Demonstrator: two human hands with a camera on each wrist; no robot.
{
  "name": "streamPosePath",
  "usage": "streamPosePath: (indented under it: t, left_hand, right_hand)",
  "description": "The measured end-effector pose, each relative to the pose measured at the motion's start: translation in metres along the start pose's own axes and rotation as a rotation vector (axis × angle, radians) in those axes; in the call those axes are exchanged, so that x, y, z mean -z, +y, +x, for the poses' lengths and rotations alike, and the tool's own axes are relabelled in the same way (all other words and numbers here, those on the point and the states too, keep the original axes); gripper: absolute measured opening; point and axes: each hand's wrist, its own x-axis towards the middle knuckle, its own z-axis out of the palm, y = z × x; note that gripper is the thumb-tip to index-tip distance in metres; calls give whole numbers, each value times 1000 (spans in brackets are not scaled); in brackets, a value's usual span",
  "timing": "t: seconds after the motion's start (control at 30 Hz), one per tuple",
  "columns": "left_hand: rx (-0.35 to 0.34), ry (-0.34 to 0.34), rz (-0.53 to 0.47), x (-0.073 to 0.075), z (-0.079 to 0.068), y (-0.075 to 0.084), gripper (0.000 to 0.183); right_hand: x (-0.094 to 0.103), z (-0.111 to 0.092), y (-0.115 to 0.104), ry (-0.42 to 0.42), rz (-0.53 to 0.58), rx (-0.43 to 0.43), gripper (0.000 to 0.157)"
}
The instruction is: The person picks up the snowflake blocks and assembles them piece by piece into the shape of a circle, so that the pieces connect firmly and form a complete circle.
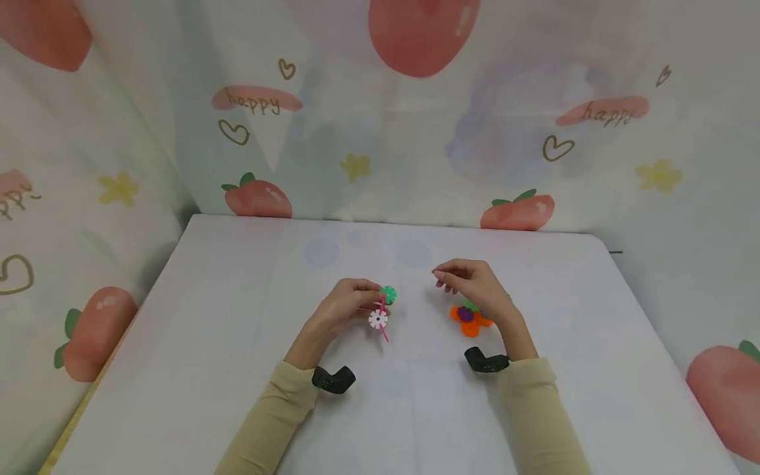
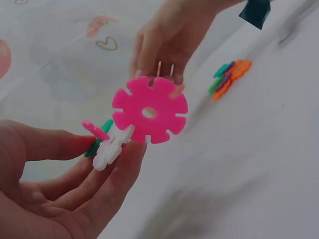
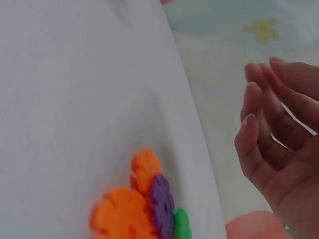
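Note:
My left hand [image 1: 344, 305] pinches a small joined set of notched plastic snowflake discs between thumb and fingers. It has a green disc [image 1: 388, 295], a white disc [image 1: 378, 319] and pink pieces; one pink disc [image 2: 167, 122] faces the left wrist camera, slotted against the white one. My right hand [image 1: 472, 280] is raised to the right of it, with its fingers loosely bent and nothing visible between them. Below the right hand lies another joined cluster on the table, with orange discs [image 3: 124, 214], a purple disc [image 3: 162, 205] and a green disc [image 3: 183, 225].
The white-covered table [image 1: 237, 284] meets a patterned cloth backdrop [image 1: 392, 145] at its far edge. More of that cloth hangs at both sides. A black wrist camera mount [image 1: 334, 380] sits on the left wrist, and another mount [image 1: 485, 361] on the right.

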Motion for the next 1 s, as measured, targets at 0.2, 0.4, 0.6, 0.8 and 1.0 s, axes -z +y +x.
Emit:
streamPosePath:
  t: [0.2,0.4,0.6,0.8,1.0]
  left_hand:
    - [-5,-2,-4,2,0,3,31]
    - [2,-2,-6,0,0,3,30]
    - [-2,11,-10,1,-2,3,30]
    - [-2,8,-15,3,-2,3,28]
    - [-7,-5,-16,4,-2,3,26]
  right_hand:
    - [39,-14,16,30,-143,-77,32]
    - [69,-32,32,109,-220,-173,41]
    - [83,-44,48,117,-282,-252,41]
    - [90,-48,62,97,-285,-300,39]
    - [93,-47,68,52,-310,-308,39]
